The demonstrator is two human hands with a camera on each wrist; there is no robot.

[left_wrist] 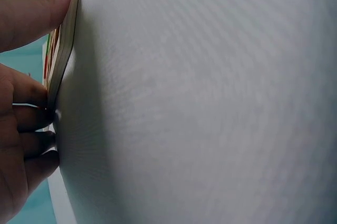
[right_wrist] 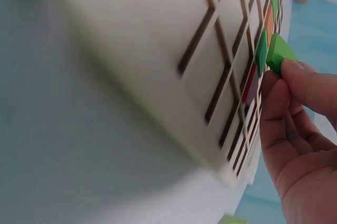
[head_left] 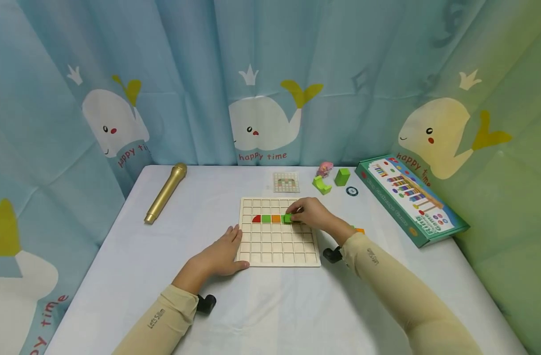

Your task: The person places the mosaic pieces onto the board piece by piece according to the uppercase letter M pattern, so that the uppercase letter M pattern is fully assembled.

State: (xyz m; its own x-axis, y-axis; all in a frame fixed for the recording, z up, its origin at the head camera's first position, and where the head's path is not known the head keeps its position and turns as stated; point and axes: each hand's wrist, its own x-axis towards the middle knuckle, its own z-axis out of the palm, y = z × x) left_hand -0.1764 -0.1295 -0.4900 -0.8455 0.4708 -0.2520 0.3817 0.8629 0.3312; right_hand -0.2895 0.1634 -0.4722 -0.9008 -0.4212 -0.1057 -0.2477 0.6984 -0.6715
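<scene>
A wooden grid board (head_left: 278, 246) lies in the middle of the white table. One of its rows holds a red quarter-round piece (head_left: 255, 218), a green square (head_left: 266, 218) and an orange square (head_left: 276, 218). My right hand (head_left: 302, 213) pinches a green block (head_left: 288, 218) just right of the orange one, at the board's surface. In the right wrist view the green block (right_wrist: 279, 52) sits between my fingertips (right_wrist: 308, 81), tilted over the grid. My left hand (head_left: 221, 254) lies against the board's front left corner. Its thumb (left_wrist: 31, 16) presses the board's edge (left_wrist: 63, 50).
A gold microphone (head_left: 166, 193) lies at the back left. Behind the board are a pattern card (head_left: 286, 182), two green blocks (head_left: 321, 185) (head_left: 342, 176) and a pink toy (head_left: 325, 168). A green game box (head_left: 410, 197) lies at the right. Whale-print curtains enclose the table.
</scene>
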